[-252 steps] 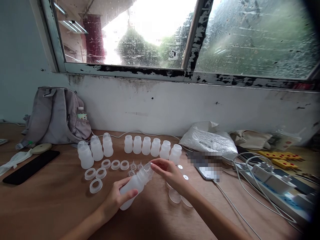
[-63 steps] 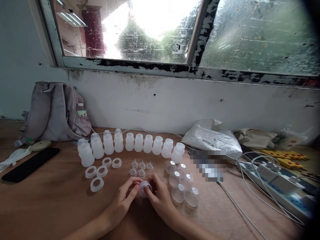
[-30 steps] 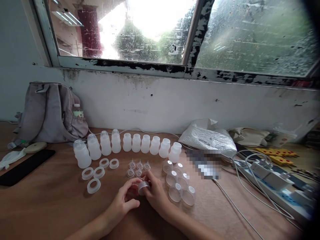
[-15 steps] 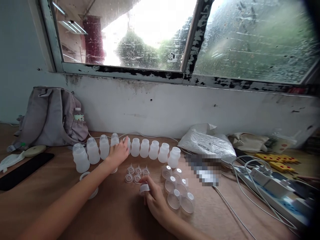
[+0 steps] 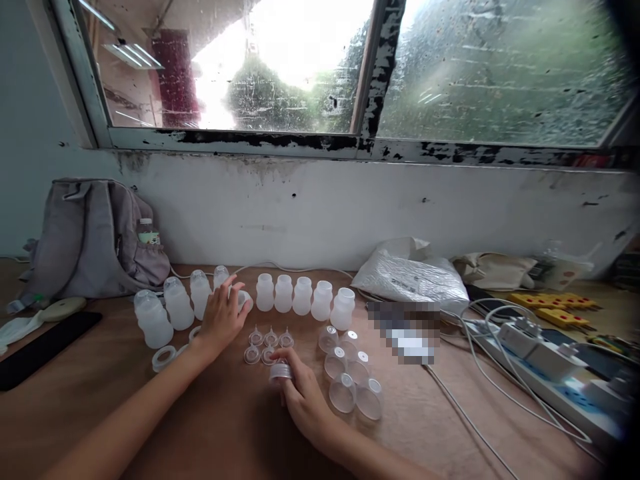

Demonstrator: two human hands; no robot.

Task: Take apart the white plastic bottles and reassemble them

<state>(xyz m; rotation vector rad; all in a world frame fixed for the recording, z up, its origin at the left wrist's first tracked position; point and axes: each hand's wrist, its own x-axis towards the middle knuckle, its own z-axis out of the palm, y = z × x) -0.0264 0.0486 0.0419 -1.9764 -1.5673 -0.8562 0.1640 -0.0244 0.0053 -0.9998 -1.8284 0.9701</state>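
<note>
White tilted bottle (image 5: 245,299), left hand (image 5: 221,320) with fingers curled around it; translucent ring (image 5: 280,373), pinched by right hand (image 5: 303,395) fingers; five upright bottles (image 5: 303,297) nearby

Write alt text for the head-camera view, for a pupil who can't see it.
A person's left hand holds a tipped open bottle while the right hand grips a translucent ring. On a brown table, five open bottles stand in a row, four dome-capped bottles to their left. Clear nipples and six domed caps sit nearer the camera.

No lettering seems readable, even on the green label (image 5: 149,238).
</note>
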